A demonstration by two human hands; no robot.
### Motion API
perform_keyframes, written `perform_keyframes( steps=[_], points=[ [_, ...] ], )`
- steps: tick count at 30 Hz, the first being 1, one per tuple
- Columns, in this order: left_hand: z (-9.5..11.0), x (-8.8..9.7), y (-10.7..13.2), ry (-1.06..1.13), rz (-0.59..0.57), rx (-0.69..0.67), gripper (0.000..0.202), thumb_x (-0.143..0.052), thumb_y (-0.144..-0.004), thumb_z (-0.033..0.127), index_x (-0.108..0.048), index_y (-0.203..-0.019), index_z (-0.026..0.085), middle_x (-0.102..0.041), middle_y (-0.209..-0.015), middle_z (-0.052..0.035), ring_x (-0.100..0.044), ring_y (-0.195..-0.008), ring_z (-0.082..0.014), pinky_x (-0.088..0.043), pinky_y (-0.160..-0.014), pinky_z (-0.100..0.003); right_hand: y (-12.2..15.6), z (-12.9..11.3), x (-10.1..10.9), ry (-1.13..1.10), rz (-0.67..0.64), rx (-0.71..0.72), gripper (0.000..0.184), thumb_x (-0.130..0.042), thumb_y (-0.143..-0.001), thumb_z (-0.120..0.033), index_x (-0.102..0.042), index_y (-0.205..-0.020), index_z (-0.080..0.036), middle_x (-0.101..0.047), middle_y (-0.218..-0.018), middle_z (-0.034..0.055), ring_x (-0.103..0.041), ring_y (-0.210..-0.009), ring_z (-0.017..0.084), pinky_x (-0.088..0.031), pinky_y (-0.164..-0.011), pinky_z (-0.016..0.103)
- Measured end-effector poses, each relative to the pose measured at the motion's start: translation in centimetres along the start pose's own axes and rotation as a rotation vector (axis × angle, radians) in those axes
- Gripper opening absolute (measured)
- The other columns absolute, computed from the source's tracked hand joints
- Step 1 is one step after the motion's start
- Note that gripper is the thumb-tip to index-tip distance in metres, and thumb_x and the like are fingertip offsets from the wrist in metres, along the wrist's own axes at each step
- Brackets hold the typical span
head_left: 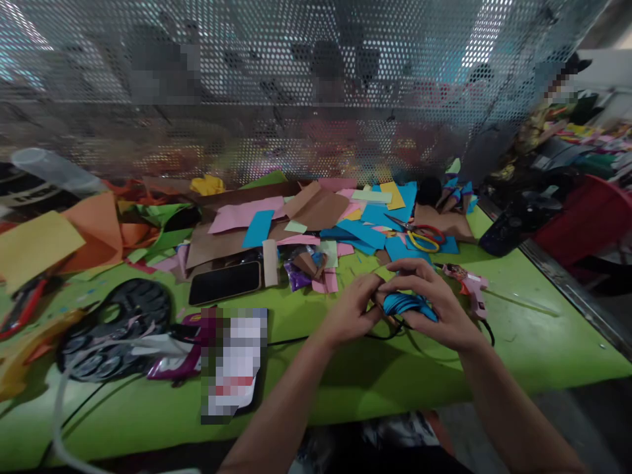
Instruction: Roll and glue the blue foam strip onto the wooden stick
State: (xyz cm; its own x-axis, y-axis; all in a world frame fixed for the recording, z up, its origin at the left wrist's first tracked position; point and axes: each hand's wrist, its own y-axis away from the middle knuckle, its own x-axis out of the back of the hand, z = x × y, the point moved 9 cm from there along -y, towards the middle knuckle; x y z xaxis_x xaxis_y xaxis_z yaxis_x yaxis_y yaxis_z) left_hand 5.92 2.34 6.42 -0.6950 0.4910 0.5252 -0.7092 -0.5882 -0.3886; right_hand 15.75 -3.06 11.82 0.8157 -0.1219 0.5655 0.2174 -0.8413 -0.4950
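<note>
Above the green table (345, 395), a bundle of layered blue craft sheet (407, 305) is between my two hands. My right hand (439, 309) is closed round it, with fingers curled over the top. At its left end my left hand (353, 309) is closed, thumb and fingers pinched together at the edge; its fingertips are partly hidden. A pink glue gun (476, 286) with a glue stick lies just right of my right hand. Beyond the hands, scissors (422, 238) with yellow and red handles rest on blue pieces.
Colored sheets and scraps (316, 204) cover the back of the table before a perforated metal screen (276, 131). At left lie a dark phone (224, 283), a lit phone (239, 362), a purple glue gun (180, 359), a black molded tray (118, 329) and cables. A person (553, 92) is at far right.
</note>
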Motion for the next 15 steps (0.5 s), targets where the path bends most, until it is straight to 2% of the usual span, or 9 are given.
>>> perform_keyframes(
  steps=[3, 11, 15],
  points=[
    [0.0, -0.2, -0.1, 0.04, -0.017, -0.001, 0.007, -0.049, -0.08, 0.016, -0.044, -0.081, 0.02, -0.051, -0.084, -0.0013, -0.048, -0.081, -0.0167, -0.039, -0.074, -0.03, -0.1, 0.0, -0.6, -0.027, -0.076, 0.0, 0.04, -0.056, -0.078, -0.012, -0.065, -0.113, -0.029, -0.052, -0.128, 0.0076, -0.05, -0.126, 0.027, -0.044, -0.104, 0.043],
    [-0.9, -0.5, -0.1, 0.119, -0.034, 0.063, 0.013, -0.051, -0.075, 0.015, -0.048, -0.087, 0.02, -0.053, -0.088, -0.0025, -0.049, -0.084, -0.0182, -0.041, -0.078, -0.032, 0.2, 0.2, -1.0, 0.003, -0.123, -0.008, 0.04, -0.057, -0.079, -0.014, -0.062, -0.114, -0.03, -0.048, -0.138, 0.0066, -0.049, -0.127, 0.028, -0.042, -0.106, 0.048],
    [-2.5, -0.7, 0.1, 0.259, -0.004, 0.171, 0.016, -0.052, -0.078, 0.017, -0.052, -0.094, 0.018, -0.056, -0.093, -0.0029, -0.05, -0.086, -0.0174, -0.044, -0.08, -0.031, 0.3, 0.8, -0.3, -0.03, -0.022, -0.035, 0.057, -0.063, -0.082, -0.024, -0.049, -0.137, -0.032, -0.044, -0.144, 0.0072, -0.044, -0.132, 0.029, -0.04, -0.108, 0.048]
  ],
)
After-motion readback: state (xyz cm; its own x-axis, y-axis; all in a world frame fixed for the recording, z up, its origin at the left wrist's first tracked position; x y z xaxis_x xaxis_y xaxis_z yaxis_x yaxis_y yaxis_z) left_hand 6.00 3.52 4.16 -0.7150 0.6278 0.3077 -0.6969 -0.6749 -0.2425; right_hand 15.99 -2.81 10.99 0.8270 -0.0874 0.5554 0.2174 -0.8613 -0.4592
